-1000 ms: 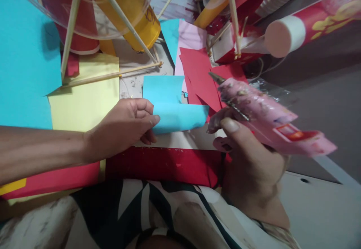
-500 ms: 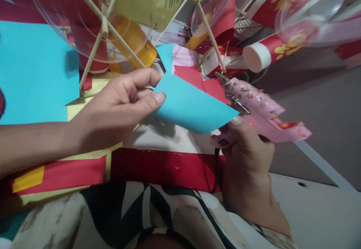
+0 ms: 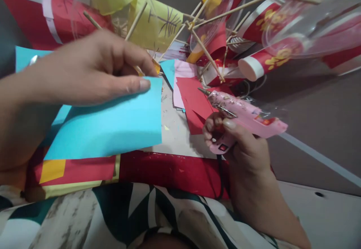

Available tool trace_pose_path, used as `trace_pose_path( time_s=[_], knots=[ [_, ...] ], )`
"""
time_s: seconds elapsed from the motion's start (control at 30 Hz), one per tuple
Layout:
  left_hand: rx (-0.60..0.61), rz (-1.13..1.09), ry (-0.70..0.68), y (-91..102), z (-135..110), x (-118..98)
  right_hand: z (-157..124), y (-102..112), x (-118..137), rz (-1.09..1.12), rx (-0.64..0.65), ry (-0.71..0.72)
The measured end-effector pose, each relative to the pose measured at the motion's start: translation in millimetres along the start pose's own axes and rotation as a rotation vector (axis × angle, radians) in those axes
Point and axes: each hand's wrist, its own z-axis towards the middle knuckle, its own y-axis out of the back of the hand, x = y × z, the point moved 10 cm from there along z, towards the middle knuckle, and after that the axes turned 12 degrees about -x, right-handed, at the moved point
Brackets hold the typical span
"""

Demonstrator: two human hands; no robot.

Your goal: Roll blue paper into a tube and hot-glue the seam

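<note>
My left hand (image 3: 84,68) pinches the top edge of a blue sheet of paper (image 3: 118,125) and holds it up close to the camera, thumb on its front. My right hand (image 3: 242,151) is wrapped around the handle of a pink glue gun (image 3: 242,115) smeared with old glue. Its metal nozzle points up and left over the red paper pieces (image 3: 194,102). A dark cord hangs down from the gun's handle.
A frame of thin wooden sticks (image 3: 203,50) with clear plastic cups (image 3: 307,20) and red and yellow paper rolls stands at the back. Pink, blue and red paper scraps lie on the white table (image 3: 175,136). A red strip (image 3: 169,170) runs along the near edge.
My left hand picked the blue paper off the table and lifted it up and to the left, closer to the camera. The glue gun stayed in my right hand and dropped slightly lower.
</note>
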Motion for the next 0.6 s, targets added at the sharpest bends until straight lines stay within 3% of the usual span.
trace_pose_path(
  time_s=[0.13,0.23,0.3,0.4,0.5,0.6],
  knots=[
    [0.137,-0.051,-0.105,-61.2,-6,-6,-2,-4,-1,-0.072,0.032,-0.011],
    [0.21,0.117,-0.147,-109.1,-15,-1,-4,-6,-1,-0.114,0.072,0.011],
    [0.226,0.219,-0.175,-129.4,-20,2,-5,-4,-2,-0.188,0.09,0.025],
    [0.204,0.367,-0.239,-142.2,-24,3,-6,-3,0,-0.325,0.121,0.095],
    [0.131,0.455,-0.332,-142.4,-24,-2,-11,-12,3,-0.405,0.204,0.162],
    [0.058,0.445,-0.39,-138.7,-22,-6,-13,-19,-4,-0.484,0.254,0.128]
  ],
)
